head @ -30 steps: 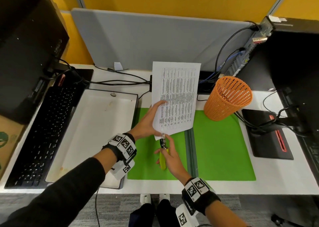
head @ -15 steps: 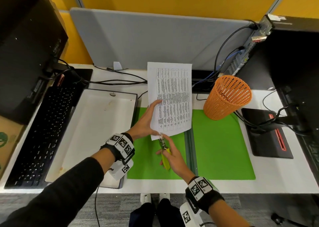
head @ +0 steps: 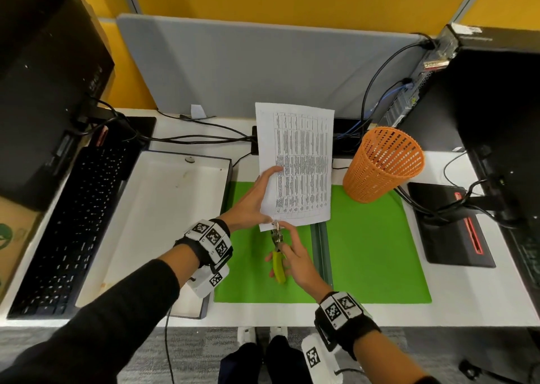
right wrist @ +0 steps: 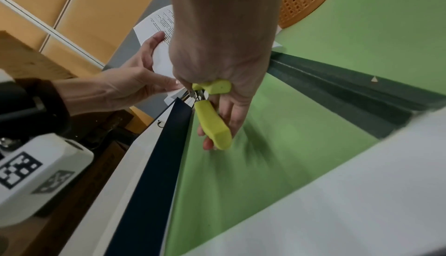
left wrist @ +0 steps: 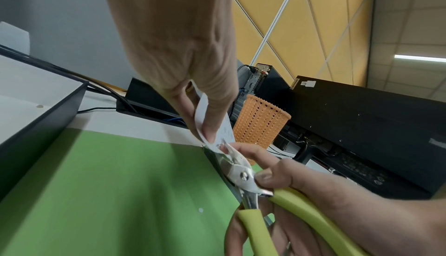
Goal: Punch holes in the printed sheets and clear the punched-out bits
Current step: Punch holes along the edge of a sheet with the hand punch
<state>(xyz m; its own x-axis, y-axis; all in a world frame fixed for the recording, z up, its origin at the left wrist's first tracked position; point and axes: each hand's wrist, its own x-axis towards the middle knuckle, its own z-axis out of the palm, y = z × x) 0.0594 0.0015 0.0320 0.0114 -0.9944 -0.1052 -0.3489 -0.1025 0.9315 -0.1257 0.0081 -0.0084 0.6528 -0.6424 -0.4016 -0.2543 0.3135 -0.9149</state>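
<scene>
A printed sheet [head: 298, 164] with a dense table is held upright above the green mat [head: 365, 252]. My left hand [head: 254, 199] pinches its lower left edge, thumb on the front [left wrist: 212, 126]. My right hand [head: 295, 258] grips a hole punch plier [head: 277, 255] with yellow-green handles [right wrist: 212, 122]. Its metal head [left wrist: 239, 172] sits at the sheet's bottom edge near the left corner. A small white punched-out bit [left wrist: 200, 210] lies on the mat, and another small bit [right wrist: 374, 79] shows on the mat's dark middle strip.
An orange mesh basket [head: 382, 164] stands at the mat's far right corner. A shallow white tray [head: 163, 223] lies left of the mat, with a black keyboard [head: 73, 223] beyond it. Monitors, a computer tower [head: 420, 71] and cables ring the desk's back and sides.
The sheet has swung from tilted right to nearly upright and shifted slightly left. The punch head stays at its bottom edge.
</scene>
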